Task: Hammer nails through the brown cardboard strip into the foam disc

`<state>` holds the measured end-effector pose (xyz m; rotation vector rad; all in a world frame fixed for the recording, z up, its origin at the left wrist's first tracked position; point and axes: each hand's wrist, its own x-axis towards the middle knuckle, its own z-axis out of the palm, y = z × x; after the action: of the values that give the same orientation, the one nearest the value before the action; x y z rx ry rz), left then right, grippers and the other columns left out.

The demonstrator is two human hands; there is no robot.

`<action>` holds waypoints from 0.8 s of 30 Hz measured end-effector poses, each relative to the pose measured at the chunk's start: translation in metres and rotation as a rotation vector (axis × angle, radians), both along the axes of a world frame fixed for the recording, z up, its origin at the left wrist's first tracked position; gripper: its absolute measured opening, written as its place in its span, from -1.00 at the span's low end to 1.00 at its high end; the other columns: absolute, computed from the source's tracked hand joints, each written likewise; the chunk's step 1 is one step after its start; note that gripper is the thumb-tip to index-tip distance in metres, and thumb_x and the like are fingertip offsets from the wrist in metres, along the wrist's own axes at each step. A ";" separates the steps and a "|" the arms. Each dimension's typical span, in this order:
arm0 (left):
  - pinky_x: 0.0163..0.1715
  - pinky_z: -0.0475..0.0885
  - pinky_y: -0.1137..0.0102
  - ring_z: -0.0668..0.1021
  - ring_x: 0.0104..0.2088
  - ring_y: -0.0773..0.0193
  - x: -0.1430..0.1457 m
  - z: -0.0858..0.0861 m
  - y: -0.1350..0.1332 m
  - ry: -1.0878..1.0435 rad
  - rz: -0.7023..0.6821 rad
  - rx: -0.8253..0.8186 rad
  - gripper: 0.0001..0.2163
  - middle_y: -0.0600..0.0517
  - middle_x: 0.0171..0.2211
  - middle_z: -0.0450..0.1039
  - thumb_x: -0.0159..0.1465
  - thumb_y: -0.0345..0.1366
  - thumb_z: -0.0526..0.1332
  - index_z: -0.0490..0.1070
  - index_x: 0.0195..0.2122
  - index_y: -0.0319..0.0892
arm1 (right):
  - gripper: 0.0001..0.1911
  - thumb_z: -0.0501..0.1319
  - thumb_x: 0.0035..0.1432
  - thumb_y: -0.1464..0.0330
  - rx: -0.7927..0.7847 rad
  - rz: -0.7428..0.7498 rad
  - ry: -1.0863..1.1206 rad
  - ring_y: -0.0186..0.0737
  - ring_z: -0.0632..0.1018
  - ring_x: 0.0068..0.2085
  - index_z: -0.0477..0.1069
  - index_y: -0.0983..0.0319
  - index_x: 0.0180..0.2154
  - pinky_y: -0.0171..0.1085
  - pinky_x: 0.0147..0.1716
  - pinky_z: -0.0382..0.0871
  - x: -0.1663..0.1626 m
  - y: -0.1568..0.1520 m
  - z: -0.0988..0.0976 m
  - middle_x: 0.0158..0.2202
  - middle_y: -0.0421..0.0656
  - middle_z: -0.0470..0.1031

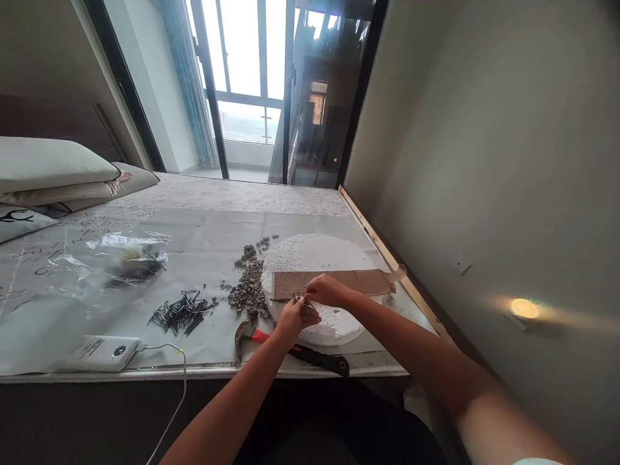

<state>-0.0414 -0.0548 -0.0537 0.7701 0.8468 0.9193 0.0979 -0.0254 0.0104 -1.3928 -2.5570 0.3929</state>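
My left hand (296, 319) is closed around a few nails (295, 298), whose thin ends stick out past the fingers. Close beside it, my right hand (325, 290) has its fingers pinched together at the nails; whatever lies between the fingertips is too small to make out. Both hands are over the near edge of a brown wooden board (287, 283) with rows of small holes. Under the board lies a round white foam slab (310, 248). A claw hammer (320, 359) with a red and black handle rests below the left forearm, at the slab's near side.
A heap of loose nails (181, 311) lies to the left. Grey gravel (249, 287) is scattered along the slab's left edge. Further left are a clear plastic bag (130, 258) with dark contents and a white power bank (101, 353) with its cable (183, 381) hanging over the edge.
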 end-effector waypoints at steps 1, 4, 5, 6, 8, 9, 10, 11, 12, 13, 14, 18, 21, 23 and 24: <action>-0.37 0.46 0.28 0.50 -0.58 0.30 -0.001 0.000 -0.001 -0.025 0.011 -0.024 -0.82 0.06 -0.63 0.39 0.18 -0.18 0.14 0.23 -0.40 -0.18 | -0.79 0.14 0.12 0.42 0.013 -0.013 -0.009 -0.37 0.46 -0.44 0.55 0.29 -0.41 -0.43 -0.47 0.18 -0.004 -0.002 -0.002 -0.45 -0.15 0.56; -0.40 0.45 0.33 0.45 -0.61 0.37 -0.003 -0.003 -0.002 -0.066 0.074 -0.055 -0.84 0.09 -0.64 0.34 0.16 -0.23 0.16 0.24 -0.45 -0.19 | -0.76 0.10 0.13 0.44 0.055 -0.062 -0.058 -0.31 0.47 -0.40 0.52 0.31 -0.44 -0.39 -0.43 0.19 -0.014 -0.007 -0.008 -0.42 -0.09 0.55; -0.41 0.45 0.34 0.45 -0.60 0.37 -0.003 -0.005 -0.001 -0.067 0.094 -0.060 -0.84 0.09 -0.63 0.34 0.15 -0.23 0.16 0.23 -0.45 -0.19 | -0.76 0.09 0.13 0.44 0.069 -0.083 -0.079 -0.28 0.48 -0.38 0.51 0.31 -0.45 -0.38 -0.42 0.20 -0.017 -0.010 -0.010 -0.41 -0.07 0.54; -0.42 0.45 0.34 0.45 -0.59 0.37 -0.003 -0.006 -0.001 -0.061 0.112 -0.064 -0.84 0.09 -0.62 0.35 0.14 -0.22 0.17 0.23 -0.45 -0.19 | -0.75 0.07 0.14 0.43 0.083 -0.106 -0.098 -0.26 0.49 -0.36 0.51 0.32 -0.43 -0.36 -0.40 0.21 -0.020 -0.012 -0.012 -0.38 -0.05 0.54; -0.43 0.44 0.35 0.46 -0.57 0.37 -0.001 -0.007 0.001 -0.051 0.142 -0.072 -0.83 0.11 -0.60 0.35 0.13 -0.22 0.19 0.22 -0.43 -0.18 | -0.74 0.04 0.17 0.41 0.109 -0.153 -0.131 -0.22 0.50 -0.34 0.49 0.32 -0.39 -0.34 -0.39 0.23 -0.025 -0.018 -0.016 -0.34 -0.02 0.52; -0.43 0.44 0.35 0.46 -0.57 0.37 0.000 -0.007 0.001 -0.054 0.153 -0.076 -0.83 0.12 -0.59 0.35 0.12 -0.22 0.19 0.21 -0.43 -0.17 | -0.72 0.02 0.19 0.40 0.121 -0.175 -0.145 -0.21 0.50 -0.32 0.48 0.32 -0.35 -0.33 -0.38 0.24 -0.028 -0.020 -0.018 -0.32 -0.01 0.51; -0.43 0.44 0.36 0.45 -0.57 0.38 0.001 -0.007 0.001 -0.062 0.158 -0.082 -0.83 0.13 -0.59 0.34 0.11 -0.23 0.19 0.20 -0.42 -0.17 | -0.71 -0.01 0.21 0.39 0.132 -0.195 -0.159 -0.20 0.50 -0.31 0.47 0.32 -0.33 -0.33 -0.37 0.25 -0.030 -0.022 -0.020 -0.30 0.00 0.51; -0.44 0.43 0.38 0.45 -0.57 0.39 0.002 -0.007 0.002 -0.076 0.161 -0.086 -0.83 0.14 -0.59 0.33 0.11 -0.24 0.19 0.19 -0.42 -0.17 | -0.71 -0.02 0.21 0.39 0.141 -0.209 -0.172 -0.19 0.50 -0.29 0.46 0.32 -0.31 -0.32 -0.36 0.26 -0.032 -0.024 -0.022 -0.28 0.01 0.50; -0.44 0.42 0.40 0.44 -0.58 0.41 0.003 -0.007 0.002 -0.091 0.164 -0.088 -0.83 0.15 -0.59 0.32 0.11 -0.25 0.19 0.18 -0.43 -0.17 | -0.72 -0.02 0.22 0.40 0.147 -0.220 -0.185 -0.18 0.50 -0.28 0.46 0.32 -0.30 -0.32 -0.36 0.27 -0.034 -0.024 -0.023 -0.27 0.01 0.49; -0.45 0.41 0.42 0.43 -0.58 0.42 0.003 -0.008 0.002 -0.102 0.168 -0.090 -0.83 0.16 -0.59 0.31 0.12 -0.25 0.18 0.17 -0.43 -0.16 | -0.73 -0.01 0.21 0.40 0.152 -0.225 -0.197 -0.18 0.50 -0.27 0.45 0.32 -0.30 -0.32 -0.35 0.27 -0.035 -0.024 -0.024 -0.27 0.01 0.49; -0.47 0.39 0.44 0.41 -0.60 0.44 0.003 -0.008 0.003 -0.102 0.168 -0.088 -0.83 0.17 -0.59 0.29 0.12 -0.26 0.18 0.16 -0.43 -0.16 | -0.74 0.00 0.21 0.40 0.154 -0.225 -0.208 -0.18 0.51 -0.28 0.45 0.31 -0.30 -0.33 -0.35 0.28 -0.034 -0.023 -0.025 -0.27 -0.01 0.49; -0.57 0.31 0.46 0.30 -0.68 0.44 -0.002 -0.008 0.010 0.136 0.161 0.051 -0.82 0.20 -0.67 0.15 0.19 -0.21 0.08 0.12 -0.48 -0.15 | -0.74 -0.01 0.23 0.40 0.168 -0.226 -0.240 -0.24 0.51 -0.27 0.45 0.28 -0.30 -0.36 -0.32 0.27 -0.019 -0.010 -0.023 -0.25 -0.06 0.50; -0.42 0.38 0.36 0.44 -0.52 0.30 -0.008 -0.008 0.015 0.572 0.226 0.488 -0.80 0.08 -0.59 0.30 0.23 -0.22 0.03 0.20 -0.51 -0.15 | -0.70 -0.05 0.25 0.45 0.180 -0.260 -0.279 -0.23 0.50 -0.23 0.46 0.32 -0.26 -0.35 -0.28 0.27 -0.001 0.006 -0.025 -0.23 -0.01 0.50; -0.19 0.40 0.25 0.51 -0.27 0.19 -0.009 -0.010 0.017 0.830 0.220 0.833 -0.85 -0.05 -0.40 0.46 0.23 -0.31 0.03 0.30 -0.45 -0.16 | -0.72 -0.01 0.21 0.49 0.171 -0.249 -0.318 -0.22 0.51 -0.23 0.48 0.32 -0.28 -0.35 -0.29 0.28 0.006 0.014 -0.029 -0.24 -0.02 0.50; -0.09 0.37 0.21 0.50 -0.17 0.15 -0.008 -0.013 0.018 0.924 0.185 0.970 -0.86 -0.10 -0.29 0.48 0.22 -0.37 0.02 0.35 -0.40 -0.17 | -0.73 0.01 0.18 0.51 0.166 -0.234 -0.339 -0.22 0.51 -0.23 0.49 0.32 -0.30 -0.35 -0.29 0.29 0.007 0.018 -0.032 -0.25 -0.03 0.51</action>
<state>-0.0494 -0.0369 -0.0668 2.0845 1.2738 1.1446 0.1049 -0.0074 -0.0220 -1.7963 -2.5565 -0.1019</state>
